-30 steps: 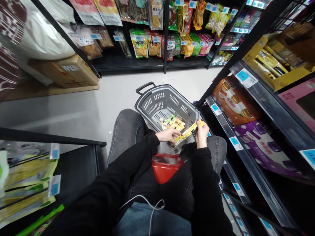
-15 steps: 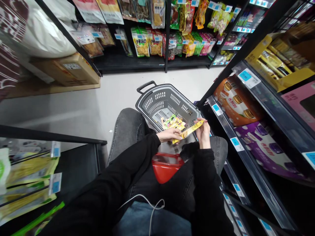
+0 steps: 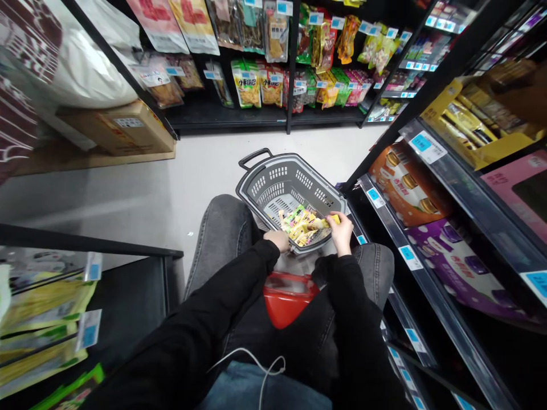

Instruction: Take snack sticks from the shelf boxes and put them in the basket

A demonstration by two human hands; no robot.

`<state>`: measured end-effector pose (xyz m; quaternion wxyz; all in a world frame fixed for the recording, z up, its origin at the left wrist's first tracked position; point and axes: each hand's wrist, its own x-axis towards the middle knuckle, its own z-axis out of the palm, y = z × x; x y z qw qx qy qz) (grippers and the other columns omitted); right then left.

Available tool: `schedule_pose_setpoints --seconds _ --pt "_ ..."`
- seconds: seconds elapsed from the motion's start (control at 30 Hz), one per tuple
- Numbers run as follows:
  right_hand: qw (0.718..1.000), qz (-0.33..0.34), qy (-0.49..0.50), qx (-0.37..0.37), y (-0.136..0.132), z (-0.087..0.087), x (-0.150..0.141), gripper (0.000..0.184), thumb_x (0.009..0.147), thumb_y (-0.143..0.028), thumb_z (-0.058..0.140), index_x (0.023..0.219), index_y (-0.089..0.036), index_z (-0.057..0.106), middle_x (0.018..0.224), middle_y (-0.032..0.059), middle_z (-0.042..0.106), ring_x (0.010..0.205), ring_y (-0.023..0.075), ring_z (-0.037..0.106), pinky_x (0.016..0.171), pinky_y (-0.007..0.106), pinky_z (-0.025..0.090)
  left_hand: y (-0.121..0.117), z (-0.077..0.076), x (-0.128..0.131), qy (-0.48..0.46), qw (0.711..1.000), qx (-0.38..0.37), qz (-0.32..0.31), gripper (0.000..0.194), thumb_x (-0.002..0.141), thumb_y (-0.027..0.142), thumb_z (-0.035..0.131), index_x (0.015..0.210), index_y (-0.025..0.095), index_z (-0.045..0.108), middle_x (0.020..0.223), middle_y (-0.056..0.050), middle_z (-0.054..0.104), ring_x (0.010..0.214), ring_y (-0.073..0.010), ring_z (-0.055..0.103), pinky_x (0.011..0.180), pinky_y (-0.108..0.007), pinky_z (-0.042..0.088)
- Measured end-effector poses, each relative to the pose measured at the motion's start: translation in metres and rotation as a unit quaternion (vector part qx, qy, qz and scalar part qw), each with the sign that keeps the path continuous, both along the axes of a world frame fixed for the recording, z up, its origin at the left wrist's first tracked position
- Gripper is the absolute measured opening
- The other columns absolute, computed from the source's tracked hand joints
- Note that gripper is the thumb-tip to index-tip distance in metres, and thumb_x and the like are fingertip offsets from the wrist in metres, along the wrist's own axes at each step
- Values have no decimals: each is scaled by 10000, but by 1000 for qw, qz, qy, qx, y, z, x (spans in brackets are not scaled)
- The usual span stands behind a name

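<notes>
A grey plastic shopping basket (image 3: 280, 173) stands on the floor between my knees, with several small snack packets (image 3: 297, 223) lying in its near end. My right hand (image 3: 342, 233) is over the right side of the basket, its fingers closed on a yellow snack packet (image 3: 321, 224). That packet tilts down to the left, with its lower end close to the others. At the near left rim of the basket, my left hand (image 3: 279, 240) is curled against the edge; its fingertips are mostly hidden.
A red container (image 3: 288, 300) is between my thighs. Price-tagged shelves (image 3: 444, 233) hold boxed goods on the right. Bagged snacks (image 3: 247, 85) hang at the back, beside a cardboard box (image 3: 141, 131). More bags (image 3: 47, 307) are at left; a white cable (image 3: 265, 364) lies across my lap.
My left hand has let go of the yellow packet and shifted left to the basket rim. My right hand has lowered the packet into the basket, moving slightly left.
</notes>
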<state>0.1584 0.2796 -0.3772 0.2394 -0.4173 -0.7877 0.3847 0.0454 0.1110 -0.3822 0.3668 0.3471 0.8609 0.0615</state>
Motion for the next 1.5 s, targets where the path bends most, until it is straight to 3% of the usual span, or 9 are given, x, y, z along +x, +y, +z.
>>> schedule_pose_setpoints --seconds 0.17,0.27,0.37,0.5,0.6,0.7,0.97,1.23,1.5 --pt "993 -88 -56 53 3 -16 -13 397 719 -179 534 1090 -48 582 1067 223 627 999 290 584 887 404 416 0 -2 3 -17 993 -12 -113 400 663 294 674 1007 90 656 1048 -236 663 1026 -358 614 856 -409 463" --pt "987 -103 -40 115 16 7 -17 340 736 -165 513 1056 -77 587 1052 205 617 993 281 572 878 402 420 1 -4 1 -2 988 -4 -152 423 691 262 626 1075 87 632 1052 -237 665 1028 -362 618 860 -435 466" --pt "963 -78 1 258 38 72 -14 298 810 -190 451 1074 -120 570 1089 156 595 1041 249 533 914 377 405 1 -7 -1 9 986 -1 -164 444 682 250 617 1084 62 626 1066 -269 649 1031 -394 609 858 -474 464" --pt "892 -100 -23 441 84 195 -9 325 848 -170 396 1138 -114 532 1123 166 557 1052 250 510 912 387 401 2 -9 0 0 985 3 -174 503 705 274 589 1154 48 590 1093 -274 635 1056 -388 599 873 -459 461" --pt "845 -140 -185 482 127 270 -9 334 828 -91 368 1095 -71 569 1069 203 581 1037 292 522 835 409 433 2 -11 1 -5 985 2 -172 526 694 288 587 1155 35 587 1103 -287 624 1059 -405 591 866 -468 460" --pt "805 -177 -349 446 166 311 -7 345 797 -66 415 1091 -25 590 1073 252 585 1050 322 545 764 395 469 2 -13 1 -6 987 10 -162 498 670 284 589 1110 49 614 1094 -280 632 1042 -414 596 857 -476 458" --pt "779 -117 -510 345 209 326 0 346 762 -122 541 1079 -35 651 998 263 641 974 282 632 769 351 482 -1 -16 -1 -18 989 58 -136 429 611 265 594 1001 96 657 1032 -264 658 1012 -433 602 838 -504 452" --pt "755 -132 -482 424 194 322 2 341 850 -119 397 1090 -6 611 1007 278 615 990 318 625 770 384 476 0 -17 1 -25 988 66 -135 420 605 229 605 983 57 668 1001 -293 656 981 -456 609 824 -534 451" --pt "744 -211 -426 470 148 366 6 288 838 -120 438 1032 -14 622 972 268 595 955 365 621 730 408 452 1 -6 -1 -48 984 93 -146 457 648 226 583 1061 39 643 1046 -294 642 1015 -435 596 849 -519 434"
